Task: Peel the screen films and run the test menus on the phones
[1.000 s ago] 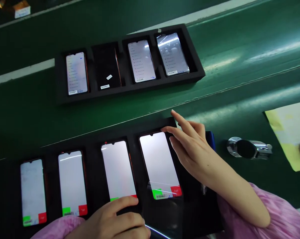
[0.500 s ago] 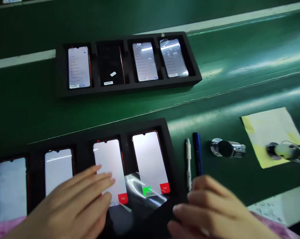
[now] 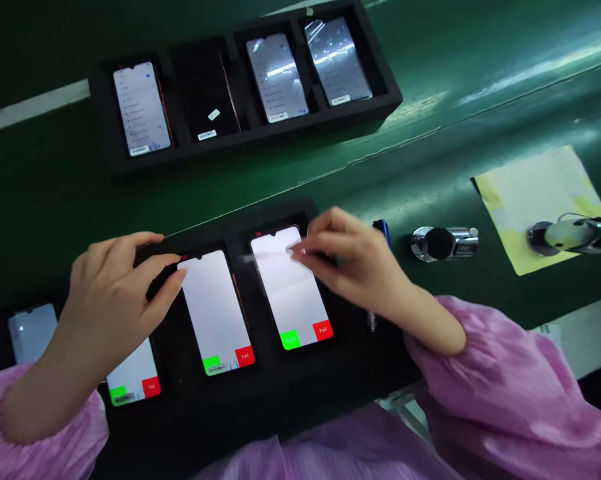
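My left hand (image 3: pixel 115 293) reaches over the near black tray (image 3: pixel 290 207). Its thumb and index fingertips come close together in a pinch at the top left corner of a lit smartphone (image 3: pixel 215 310), beside a small red tab. What they grip is too small to tell. My right hand (image 3: pixel 350 263) is closed in a pinch at the top right of another white-screened smartphone (image 3: pixel 295 293). A faint blurred streak runs left from its fingertips; I cannot make out what it holds. Both screens show green and red boxes, the red ones reading "Fail".
Two more phones (image 3: pixel 140 373) (image 3: pixel 33 330) lie in the near tray, partly behind my left hand. Another black tray (image 3: pixel 260 137) with several phones stands farther back. To the right are a blue pen (image 3: pixel 382 230), a chrome fitting (image 3: pixel 443 244) and yellowish paper (image 3: pixel 530 200) under another fitting.
My left hand has moved up to the phone's top corner. My right hand has moved up and left over the rightmost phone. The clear film at that phone's lower end no longer shows there.
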A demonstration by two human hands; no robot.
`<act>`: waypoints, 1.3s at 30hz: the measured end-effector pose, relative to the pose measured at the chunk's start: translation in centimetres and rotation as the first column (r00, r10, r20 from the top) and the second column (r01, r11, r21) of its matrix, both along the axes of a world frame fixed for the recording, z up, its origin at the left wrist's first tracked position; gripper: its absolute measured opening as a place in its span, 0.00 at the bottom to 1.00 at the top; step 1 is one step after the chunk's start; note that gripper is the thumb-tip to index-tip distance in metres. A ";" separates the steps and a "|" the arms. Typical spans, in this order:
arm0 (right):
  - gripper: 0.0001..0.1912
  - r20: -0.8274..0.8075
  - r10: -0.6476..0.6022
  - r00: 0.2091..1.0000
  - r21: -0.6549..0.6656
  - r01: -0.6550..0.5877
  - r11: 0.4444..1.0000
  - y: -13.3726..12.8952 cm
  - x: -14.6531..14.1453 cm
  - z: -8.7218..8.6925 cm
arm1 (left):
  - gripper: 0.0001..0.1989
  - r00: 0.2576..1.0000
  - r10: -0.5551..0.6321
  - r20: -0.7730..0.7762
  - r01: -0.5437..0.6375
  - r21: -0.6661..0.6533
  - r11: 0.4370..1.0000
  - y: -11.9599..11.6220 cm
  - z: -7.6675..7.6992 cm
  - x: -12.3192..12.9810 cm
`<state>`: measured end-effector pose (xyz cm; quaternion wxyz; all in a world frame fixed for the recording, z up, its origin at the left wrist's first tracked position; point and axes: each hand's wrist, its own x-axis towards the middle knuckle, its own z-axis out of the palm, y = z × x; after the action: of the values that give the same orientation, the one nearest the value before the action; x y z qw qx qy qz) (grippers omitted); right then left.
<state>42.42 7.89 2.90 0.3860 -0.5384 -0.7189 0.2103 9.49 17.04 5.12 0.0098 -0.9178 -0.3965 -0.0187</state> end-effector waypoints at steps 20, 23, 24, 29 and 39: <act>0.03 -0.433 -0.302 0.849 -0.260 0.203 0.944 1.1 -1.5 1.6 | 0.14 0.983 0.101 0.151 -0.084 -0.117 0.990 1.9 0.8 1.8; 0.03 -0.399 -0.299 0.867 -0.247 0.213 0.945 1.1 -1.7 2.0 | 0.14 0.994 0.061 0.087 -0.053 -0.089 0.995 1.9 1.0 1.7; 0.03 -0.380 -0.303 0.874 -0.249 0.219 0.943 1.0 -1.7 2.1 | 0.15 0.995 0.059 0.081 -0.053 -0.082 0.995 1.9 1.1 1.7; 0.04 -0.293 -0.258 0.921 -0.245 0.189 0.951 -0.7 -1.7 2.1 | 0.14 0.979 0.097 0.178 -0.078 -0.112 0.991 2.2 1.2 2.0; 0.42 0.321 0.096 0.942 -0.168 -0.043 0.985 -5.6 -4.7 1.1 | 0.09 0.957 -0.031 0.288 0.042 -0.030 0.999 1.8 0.3 1.2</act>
<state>37.71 2.30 3.99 0.2093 -0.5691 -0.7727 0.1877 10.71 18.88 5.40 -0.0648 -0.9125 -0.3771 -0.1447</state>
